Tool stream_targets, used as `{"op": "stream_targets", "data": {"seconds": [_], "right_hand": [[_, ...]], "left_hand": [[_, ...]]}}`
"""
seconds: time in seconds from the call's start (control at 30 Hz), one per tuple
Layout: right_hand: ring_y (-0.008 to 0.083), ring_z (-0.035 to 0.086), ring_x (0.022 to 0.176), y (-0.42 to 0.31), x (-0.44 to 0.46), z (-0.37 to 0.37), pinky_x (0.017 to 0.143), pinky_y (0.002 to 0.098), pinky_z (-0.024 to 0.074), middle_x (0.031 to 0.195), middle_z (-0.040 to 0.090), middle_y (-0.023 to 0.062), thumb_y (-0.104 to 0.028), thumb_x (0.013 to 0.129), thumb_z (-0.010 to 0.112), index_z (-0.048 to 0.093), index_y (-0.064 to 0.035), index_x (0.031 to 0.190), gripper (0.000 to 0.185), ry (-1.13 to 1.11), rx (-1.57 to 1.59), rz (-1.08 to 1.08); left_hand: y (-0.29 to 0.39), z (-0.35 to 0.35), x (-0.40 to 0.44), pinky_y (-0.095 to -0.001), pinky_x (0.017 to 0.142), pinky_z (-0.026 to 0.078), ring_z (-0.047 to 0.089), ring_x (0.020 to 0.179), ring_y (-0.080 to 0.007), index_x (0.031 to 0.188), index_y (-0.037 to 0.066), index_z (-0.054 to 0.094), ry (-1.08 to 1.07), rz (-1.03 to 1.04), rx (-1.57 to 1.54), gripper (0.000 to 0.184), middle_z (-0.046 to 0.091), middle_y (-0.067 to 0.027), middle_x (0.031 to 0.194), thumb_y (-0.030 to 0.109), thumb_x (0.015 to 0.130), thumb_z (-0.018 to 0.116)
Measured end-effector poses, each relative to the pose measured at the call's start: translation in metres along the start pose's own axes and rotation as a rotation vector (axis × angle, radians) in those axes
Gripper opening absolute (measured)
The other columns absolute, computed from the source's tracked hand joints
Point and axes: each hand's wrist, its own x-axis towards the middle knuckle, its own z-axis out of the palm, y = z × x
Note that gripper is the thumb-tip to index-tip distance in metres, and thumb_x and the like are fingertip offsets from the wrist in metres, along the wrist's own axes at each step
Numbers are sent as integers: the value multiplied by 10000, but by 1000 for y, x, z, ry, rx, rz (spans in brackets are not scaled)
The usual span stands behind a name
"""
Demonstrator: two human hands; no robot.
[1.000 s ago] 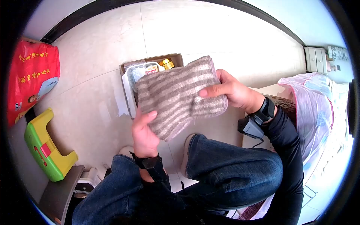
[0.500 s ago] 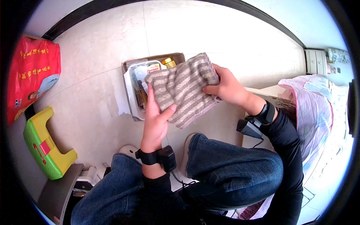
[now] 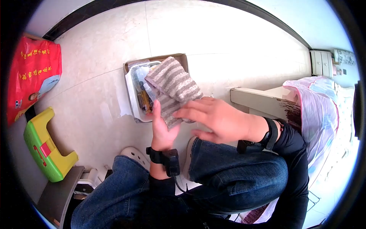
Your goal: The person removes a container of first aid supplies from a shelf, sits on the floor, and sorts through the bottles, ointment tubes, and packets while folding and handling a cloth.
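Note:
A striped grey-brown and cream towel (image 3: 176, 86), folded into a narrow bundle, is held up over a box. My left hand (image 3: 164, 131) supports its lower left side, thumb upright along the edge and the other fingers hidden beneath the cloth. My right hand (image 3: 219, 119) lies across the lower right end of the towel, fingers stretched out and apart. Below, partly covered, a white tray (image 3: 131, 91) sits inside the cardboard box (image 3: 182, 61). Several small items show in the tray, among them a brown-amber bottle-like thing (image 3: 144, 100).
At left are a red bag (image 3: 36, 72) and a green-yellow plastic stool (image 3: 47, 147) on its side. A cream wooden frame (image 3: 259, 100) and a draped light purple cloth (image 3: 318, 110) lie at right. My knees (image 3: 244, 168) are just below the hands.
The towel has been folded narrower and turned. My right hand has let go of its upper right corner and moved down and left onto its lower end.

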Motion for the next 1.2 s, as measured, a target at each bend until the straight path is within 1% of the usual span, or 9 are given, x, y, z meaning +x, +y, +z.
{"op": "stream_targets", "data": {"seconds": [0.17,0.3,0.43,0.63,0.7,0.77,0.97,1.1,1.2], "right_hand": [[333,513,766,12,0,2,666,381,433,945,453,142,-82,650,616,403,-30,1069,473,247,16,237],[307,500,819,22,0,2,690,375,423,966,451,134,-112,631,652,397,-38,1085,526,250,-336,244],[284,510,791,33,-2,1,685,364,423,897,481,115,-106,634,651,441,-49,1064,482,283,-371,182],[212,540,659,35,-4,-4,625,299,441,695,537,82,-73,729,594,547,-23,921,204,392,-44,161],[111,516,651,28,-2,-9,602,244,432,702,543,54,-102,844,496,539,9,906,134,558,469,483],[47,444,653,30,-1,-13,581,214,399,689,504,3,-142,903,410,515,20,916,194,596,538,473],[62,383,582,31,-1,-7,520,216,355,609,443,19,-125,901,397,488,-19,936,144,708,308,503],[223,548,483,15,-2,-5,460,314,419,568,523,111,-128,830,494,480,-63,961,147,423,160,496],[326,554,524,11,-5,8,466,379,439,591,547,138,-109,771,529,416,-88,1046,298,253,144,330]], "left_hand": [[4,2,6,-418,973,286,381,1157,-255,1271,50,298,-34,78,10,480,386,-106,1263,313,874,362],[9,2,4,-432,985,272,357,1176,-263,1272,40,291,50,61,-94,468,377,-112,1271,253,867,387],[11,-6,6,-444,990,262,346,1183,-266,1274,39,289,29,70,-147,455,380,-118,1266,225,870,389],[13,-9,12,-431,938,360,432,1111,-269,1268,23,282,-31,151,-4,463,402,-149,1228,104,840,441],[13,-7,12,-415,921,370,437,1107,-253,1269,40,298,48,182,127,445,412,-123,1233,39,839,416],[11,-6,12,-413,912,379,442,1102,-254,1271,48,296,49,187,175,457,416,-123,1229,19,830,413],[7,7,7,-414,929,363,428,1116,-265,1284,52,275,36,146,75,498,408,-131,1236,24,810,424],[2,10,5,-426,955,328,398,1144,-266,1306,81,239,-87,85,125,516,379,-129,1259,156,834,433],[-7,4,2,-429,966,305,365,1170,-261,1321,105,208,-110,46,64,552,346,-116,1287,255,845,444]]}}
